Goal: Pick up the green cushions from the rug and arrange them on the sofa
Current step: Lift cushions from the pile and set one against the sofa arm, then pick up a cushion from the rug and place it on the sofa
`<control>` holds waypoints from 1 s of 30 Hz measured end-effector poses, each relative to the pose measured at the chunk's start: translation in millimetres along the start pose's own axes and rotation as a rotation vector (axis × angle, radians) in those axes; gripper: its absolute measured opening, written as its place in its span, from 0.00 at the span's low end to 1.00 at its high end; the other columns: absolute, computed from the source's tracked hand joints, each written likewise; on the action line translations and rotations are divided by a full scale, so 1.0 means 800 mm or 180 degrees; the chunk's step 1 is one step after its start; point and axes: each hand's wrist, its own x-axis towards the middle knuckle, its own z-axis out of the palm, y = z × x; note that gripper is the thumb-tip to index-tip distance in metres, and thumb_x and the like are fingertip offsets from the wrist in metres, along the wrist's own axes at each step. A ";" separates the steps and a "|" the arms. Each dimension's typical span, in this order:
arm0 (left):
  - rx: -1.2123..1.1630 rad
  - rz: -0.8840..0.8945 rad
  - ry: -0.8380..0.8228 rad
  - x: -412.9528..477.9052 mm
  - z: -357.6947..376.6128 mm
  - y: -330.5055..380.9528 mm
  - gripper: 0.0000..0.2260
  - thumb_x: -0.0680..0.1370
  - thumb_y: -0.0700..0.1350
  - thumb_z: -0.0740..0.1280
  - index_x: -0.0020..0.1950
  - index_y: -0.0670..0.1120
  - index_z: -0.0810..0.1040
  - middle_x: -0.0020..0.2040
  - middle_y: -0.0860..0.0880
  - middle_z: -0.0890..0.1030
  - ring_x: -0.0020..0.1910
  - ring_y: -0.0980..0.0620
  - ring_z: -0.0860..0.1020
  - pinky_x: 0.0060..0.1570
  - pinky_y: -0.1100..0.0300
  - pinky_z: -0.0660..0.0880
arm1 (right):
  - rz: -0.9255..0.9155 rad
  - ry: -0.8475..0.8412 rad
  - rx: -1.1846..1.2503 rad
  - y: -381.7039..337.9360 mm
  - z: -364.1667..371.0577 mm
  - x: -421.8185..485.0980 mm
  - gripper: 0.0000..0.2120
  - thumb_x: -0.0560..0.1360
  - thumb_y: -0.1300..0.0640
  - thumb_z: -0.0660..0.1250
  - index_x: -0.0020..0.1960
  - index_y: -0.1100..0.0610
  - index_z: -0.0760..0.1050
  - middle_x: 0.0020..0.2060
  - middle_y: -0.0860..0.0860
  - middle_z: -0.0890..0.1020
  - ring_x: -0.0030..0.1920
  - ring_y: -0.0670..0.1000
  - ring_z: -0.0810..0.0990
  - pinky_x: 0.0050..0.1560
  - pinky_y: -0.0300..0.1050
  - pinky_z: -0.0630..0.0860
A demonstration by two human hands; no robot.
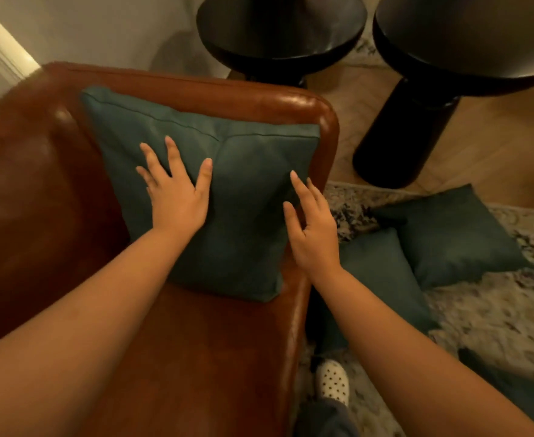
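Brown leather sofa holds one green cushion under the left hand and right hand, fingers straight, gripping nothing, while the rug cushions lie right of the right fingers, nearer them.

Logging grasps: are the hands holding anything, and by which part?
Nothing is held. The left hand lies flat on the square green fabric cushion; the right hand is open at its right edge.
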 end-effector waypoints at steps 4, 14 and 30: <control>-0.0142 0.0147 0.0125 -0.038 0.019 0.000 0.35 0.78 0.64 0.54 0.78 0.48 0.46 0.78 0.40 0.41 0.76 0.36 0.42 0.73 0.46 0.45 | -0.0188 0.0040 0.0136 0.030 -0.027 -0.022 0.19 0.79 0.57 0.61 0.70 0.50 0.71 0.54 0.45 0.81 0.53 0.43 0.80 0.54 0.35 0.75; -0.0381 0.1969 -0.1162 -0.177 0.155 0.037 0.13 0.78 0.47 0.60 0.60 0.45 0.76 0.56 0.48 0.78 0.57 0.51 0.75 0.58 0.63 0.68 | 0.0562 -0.0186 -0.0469 0.171 -0.116 -0.055 0.10 0.75 0.58 0.61 0.51 0.54 0.81 0.29 0.52 0.81 0.29 0.51 0.79 0.32 0.49 0.76; -0.1046 -0.2474 -0.3122 -0.205 0.486 0.081 0.18 0.81 0.50 0.59 0.67 0.42 0.68 0.53 0.45 0.74 0.52 0.47 0.72 0.55 0.52 0.71 | 0.2526 -0.1262 -0.1420 0.499 -0.239 -0.061 0.11 0.75 0.57 0.66 0.52 0.64 0.79 0.52 0.64 0.81 0.54 0.63 0.78 0.52 0.48 0.72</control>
